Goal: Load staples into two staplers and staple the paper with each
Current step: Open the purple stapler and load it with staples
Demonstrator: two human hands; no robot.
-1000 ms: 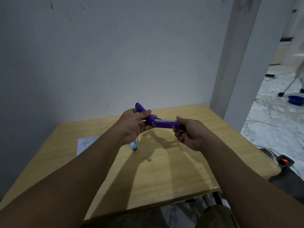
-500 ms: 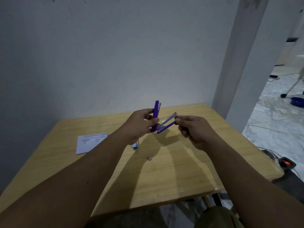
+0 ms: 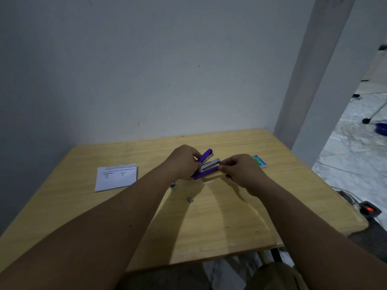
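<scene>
A purple stapler (image 3: 206, 166) is held above the wooden table (image 3: 219, 222), hinged open so its purple cover, silver metal channel and purple base fan apart. My left hand (image 3: 184, 162) grips its hinge end. My right hand (image 3: 240, 170) pinches the tip of the base and channel. A small grey strip of staples (image 3: 190, 199) lies on the table below. A white printed paper (image 3: 116, 176) lies at the left. Part of a second stapler (image 3: 173, 184) peeks out from under my left forearm. A green staple box (image 3: 259, 161) lies just beyond my right hand.
The table stands against a grey wall, with a white pillar (image 3: 310, 80) at its right back corner. On the marble floor to the right lie a power strip with a red light (image 3: 369, 209), cables and a blue bowl (image 3: 381, 128).
The stapler has come down closer to the table and its cover has tilted from upright to a flatter angle. The view has dropped, and the green staple box has come into sight.
</scene>
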